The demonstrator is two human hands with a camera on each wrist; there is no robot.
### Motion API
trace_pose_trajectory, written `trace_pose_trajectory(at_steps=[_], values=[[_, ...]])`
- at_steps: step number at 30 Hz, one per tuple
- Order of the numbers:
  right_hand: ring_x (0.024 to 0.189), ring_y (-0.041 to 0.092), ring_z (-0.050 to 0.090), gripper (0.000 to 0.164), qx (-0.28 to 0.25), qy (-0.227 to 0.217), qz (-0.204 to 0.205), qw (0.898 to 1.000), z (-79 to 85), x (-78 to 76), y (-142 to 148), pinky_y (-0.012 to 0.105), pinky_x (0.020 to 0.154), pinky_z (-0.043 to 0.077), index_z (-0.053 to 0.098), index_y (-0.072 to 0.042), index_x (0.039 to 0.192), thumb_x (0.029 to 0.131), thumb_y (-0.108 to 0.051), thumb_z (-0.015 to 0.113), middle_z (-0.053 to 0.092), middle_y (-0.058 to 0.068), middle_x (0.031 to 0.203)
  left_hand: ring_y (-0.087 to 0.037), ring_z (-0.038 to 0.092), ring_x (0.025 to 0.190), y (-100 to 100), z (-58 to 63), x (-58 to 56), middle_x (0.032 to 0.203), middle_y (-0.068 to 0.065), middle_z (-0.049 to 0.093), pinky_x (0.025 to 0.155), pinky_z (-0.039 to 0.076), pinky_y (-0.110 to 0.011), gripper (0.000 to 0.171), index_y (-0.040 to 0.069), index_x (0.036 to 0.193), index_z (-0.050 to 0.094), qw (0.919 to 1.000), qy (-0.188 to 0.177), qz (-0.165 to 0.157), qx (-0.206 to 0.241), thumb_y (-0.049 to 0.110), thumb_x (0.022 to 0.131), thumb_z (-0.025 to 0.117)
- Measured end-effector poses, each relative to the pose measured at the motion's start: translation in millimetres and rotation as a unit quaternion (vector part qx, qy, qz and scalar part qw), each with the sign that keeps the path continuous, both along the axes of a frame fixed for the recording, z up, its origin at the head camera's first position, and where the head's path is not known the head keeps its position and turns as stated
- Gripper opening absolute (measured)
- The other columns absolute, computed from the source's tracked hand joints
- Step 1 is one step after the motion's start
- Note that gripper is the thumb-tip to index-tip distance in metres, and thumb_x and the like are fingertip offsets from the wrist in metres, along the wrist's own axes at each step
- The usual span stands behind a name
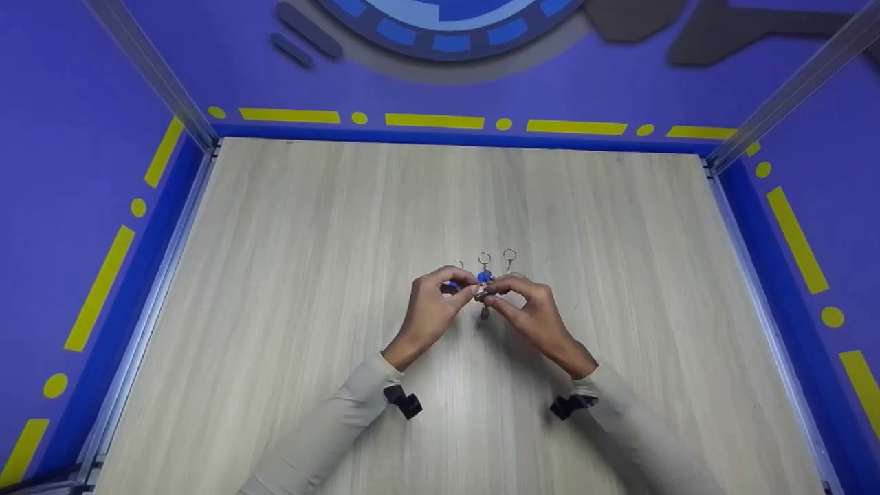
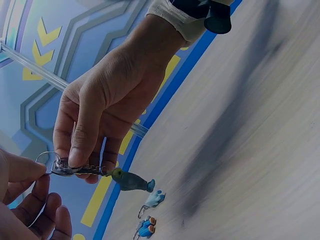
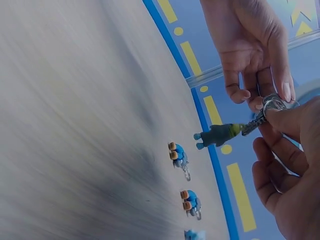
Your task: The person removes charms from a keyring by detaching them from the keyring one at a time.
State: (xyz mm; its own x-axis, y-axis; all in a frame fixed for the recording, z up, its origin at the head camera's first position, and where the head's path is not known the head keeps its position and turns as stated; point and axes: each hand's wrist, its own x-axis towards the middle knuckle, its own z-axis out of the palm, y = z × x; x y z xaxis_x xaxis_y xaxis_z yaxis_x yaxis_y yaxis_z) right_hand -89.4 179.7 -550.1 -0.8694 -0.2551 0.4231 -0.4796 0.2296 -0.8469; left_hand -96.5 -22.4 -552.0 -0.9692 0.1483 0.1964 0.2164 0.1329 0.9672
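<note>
Both hands meet over the table and work on the metal ring end of a keychain. From it hangs a small dark figurine [image 2: 132,181] with a yellow-green head and teal feet, head toward the chain. My right hand [image 1: 533,309] pinches the metal clasp and chain [image 3: 255,122] between thumb and fingers. The left hand [image 1: 433,299] pinches the thin split ring [image 2: 46,156] at the other end. Just beyond the hands lie several more figurine keychains: a blue one with orange feet [image 3: 177,152], a similar one [image 3: 189,200] and a pale blue one [image 2: 155,198].
The wood-grain tabletop [image 1: 309,240] carries the keychains in a row, their rings pointing away from the person. Blue panels [image 1: 440,89] with yellow marks and metal posts [image 1: 165,82] bound the table at the back and sides. Each wrist bears a small black camera [image 1: 402,401].
</note>
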Motion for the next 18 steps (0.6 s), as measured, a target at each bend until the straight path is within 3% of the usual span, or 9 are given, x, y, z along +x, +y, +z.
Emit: trace_pose_trajectory(at_steps=[3, 9, 14, 18], values=[[0.095, 0.031, 0.074, 0.016, 0.006, 0.004, -0.016, 1.0, 8.5, 2.6, 0, 0.018, 0.091, 0.054, 0.079, 0.009, 0.097, 0.086, 0.02, 0.081, 0.08, 0.021, 0.096, -0.015, 0.072, 0.093, 0, -0.3, 0.0, 0.099, -0.004, 0.079, 0.089, 0.062, -0.046, 0.005, 0.007, 0.102, 0.082, 1.0, 0.0, -0.001, -0.005, 0.004, 0.098, 0.082], [0.095, 0.035, 0.076, 0.014, 0.005, -0.011, -0.035, 0.999, -5.5, -4.5, 9, 0.02, 0.09, 0.056, 0.081, 0.008, 0.097, 0.089, 0.019, 0.079, 0.08, 0.02, 0.098, -0.016, 0.071, 0.092, 0, -0.8, -0.9, 0.099, -0.006, 0.079, 0.088, 0.061, -0.044, 0.004, 0.007, 0.102, 0.082, 0.9999, 0.004, 0.003, -0.009, 0.006, 0.098, 0.083], [0.088, 0.018, 0.072, 0.015, -0.003, -0.032, -0.017, 0.999, -11.4, -10.3, 19, 0.021, 0.083, 0.055, 0.083, 0.0, 0.098, 0.092, 0.014, 0.08, 0.08, 0.017, 0.095, -0.016, 0.071, 0.091, -1, 0.2, 0.2, 0.097, -0.006, 0.079, 0.087, 0.061, -0.039, 0.006, 0.008, 0.101, 0.082, 0.9999, 0.0, 0.005, -0.01, 0.004, 0.098, 0.082], [0.085, 0.012, 0.07, 0.014, -0.006, -0.045, -0.001, 0.999, -8.0, -11.0, 22, 0.02, 0.081, 0.056, 0.084, -0.004, 0.099, 0.095, 0.008, 0.081, 0.08, 0.013, 0.094, -0.016, 0.072, 0.091, -1, 2.0, 1.3, 0.098, -0.005, 0.079, 0.087, 0.061, -0.038, 0.004, 0.007, 0.101, 0.082, 0.9999, 0.003, 0.005, -0.013, 0.004, 0.098, 0.082]])
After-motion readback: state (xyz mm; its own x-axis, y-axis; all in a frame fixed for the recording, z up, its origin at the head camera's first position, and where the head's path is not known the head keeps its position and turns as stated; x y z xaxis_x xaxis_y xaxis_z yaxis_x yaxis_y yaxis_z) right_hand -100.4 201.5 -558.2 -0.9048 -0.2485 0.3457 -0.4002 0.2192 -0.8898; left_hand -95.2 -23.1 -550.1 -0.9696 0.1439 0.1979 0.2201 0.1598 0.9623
